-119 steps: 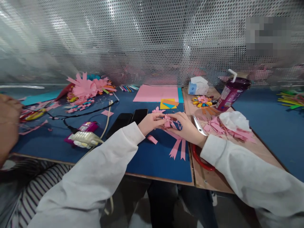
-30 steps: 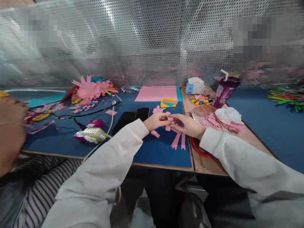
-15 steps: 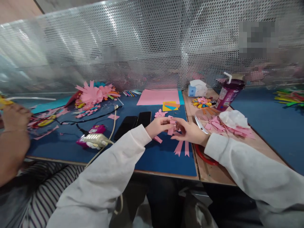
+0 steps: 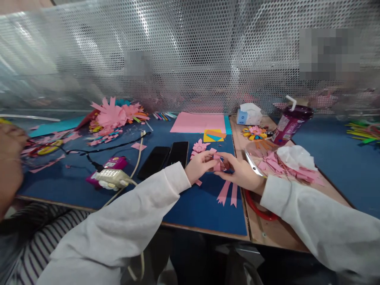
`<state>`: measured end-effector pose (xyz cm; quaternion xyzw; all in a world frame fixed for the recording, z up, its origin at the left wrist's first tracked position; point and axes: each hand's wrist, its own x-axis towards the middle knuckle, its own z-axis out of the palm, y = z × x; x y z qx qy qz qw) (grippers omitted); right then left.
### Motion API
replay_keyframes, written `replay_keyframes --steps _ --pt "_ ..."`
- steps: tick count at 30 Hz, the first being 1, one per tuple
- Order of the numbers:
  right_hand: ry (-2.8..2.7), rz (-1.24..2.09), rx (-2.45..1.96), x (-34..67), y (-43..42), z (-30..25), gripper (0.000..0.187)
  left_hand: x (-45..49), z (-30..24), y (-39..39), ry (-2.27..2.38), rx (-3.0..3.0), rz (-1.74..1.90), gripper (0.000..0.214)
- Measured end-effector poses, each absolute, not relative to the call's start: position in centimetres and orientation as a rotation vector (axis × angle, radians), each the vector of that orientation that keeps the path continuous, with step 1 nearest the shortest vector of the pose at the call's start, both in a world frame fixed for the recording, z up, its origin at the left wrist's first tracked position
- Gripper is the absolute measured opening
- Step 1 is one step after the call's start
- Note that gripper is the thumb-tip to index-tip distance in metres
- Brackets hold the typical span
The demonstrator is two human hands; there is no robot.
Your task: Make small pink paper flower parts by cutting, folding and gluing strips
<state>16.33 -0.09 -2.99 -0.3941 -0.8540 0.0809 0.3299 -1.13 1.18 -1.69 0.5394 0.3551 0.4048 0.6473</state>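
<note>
Between my hands is a folded pink paper strip (image 4: 217,162), shaped like a small bow or loop; fingers partly cover it. My left hand (image 4: 198,166) pinches its left side, and the fingers of my right hand (image 4: 242,171) close on its right side. Just behind my left hand lies a pink paper flower (image 4: 200,146). Two notched pink paper tails (image 4: 225,193) lie on the blue table below my right hand. Scissors (image 4: 253,164) with a red handle (image 4: 257,209) rest beside my right hand, partly hidden under the wrist.
Two dark phones (image 4: 153,162) and a power strip (image 4: 114,177) with cables lie left. Pink paper sheets (image 4: 197,122) lie at the back. Right are a purple cup (image 4: 292,123), tissue box (image 4: 249,114) and pink scraps (image 4: 271,163). A person's arm (image 4: 10,170) is far left.
The view has shifted slightly. My fingers have moved a little on the pink strip, which now shows its folded face more plainly. The other person's hand sits farther left in view.
</note>
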Motion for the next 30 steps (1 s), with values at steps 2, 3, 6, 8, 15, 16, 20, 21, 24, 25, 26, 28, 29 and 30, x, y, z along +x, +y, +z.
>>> replay_keyframes --steps 2,3,6,8,15,16,20,21,24,25,26,28,29,30 --pt "-2.211 0.252 -0.975 16.4 0.0 -3.1 0.048 -1.0 -1.6 0.9 0.812 1.224 0.924 0.031" --pt "-2.191 0.274 -0.946 16.4 0.0 -3.1 0.047 -1.0 -1.5 0.8 0.805 1.211 0.921 0.03" --pt "-2.14 0.331 -0.893 16.5 0.1 -3.1 0.043 -0.8 -1.3 0.4 0.772 1.162 0.922 0.032" --pt "-2.137 0.342 -0.889 16.5 0.1 -3.1 0.04 -0.8 -1.1 0.1 0.752 1.165 0.918 0.034" --pt "-2.171 0.217 -0.833 16.5 0.0 -3.0 0.03 -1.1 -0.8 -0.3 0.76 1.26 0.844 0.034" --pt "-2.17 0.216 -0.825 16.6 -0.1 -3.0 0.029 -1.1 -0.9 -0.4 0.756 1.261 0.844 0.036" --pt "-2.148 0.234 -0.797 16.6 -0.4 -2.7 0.028 -1.1 -0.9 -0.5 0.719 1.229 0.806 0.041" --pt "-2.137 0.248 -0.805 16.6 -0.5 -2.6 0.027 -1.1 -0.9 -0.5 0.713 1.219 0.788 0.041" --pt "-2.089 0.298 -0.836 16.5 -0.7 -2.4 0.025 -1.2 -0.8 -0.7 0.707 1.198 0.758 0.039" --pt "-2.073 0.308 -0.845 16.4 -0.7 -2.3 0.025 -1.2 -0.7 -0.7 0.708 1.193 0.759 0.039" --pt "-2.061 0.311 -0.849 16.4 -0.7 -2.3 0.025 -1.2 -0.6 -0.7 0.708 1.189 0.766 0.039" --pt "-2.062 0.305 -0.844 16.3 -0.6 -2.4 0.025 -1.1 -0.5 -0.8 0.714 1.189 0.778 0.041" --pt "-2.072 0.297 -0.838 16.3 -0.6 -2.4 0.026 -1.1 -0.5 -0.8 0.72 1.19 0.783 0.043" --pt "-2.084 0.287 -0.828 16.4 -0.6 -2.4 0.026 -1.1 -0.4 -0.8 0.726 1.188 0.787 0.045"
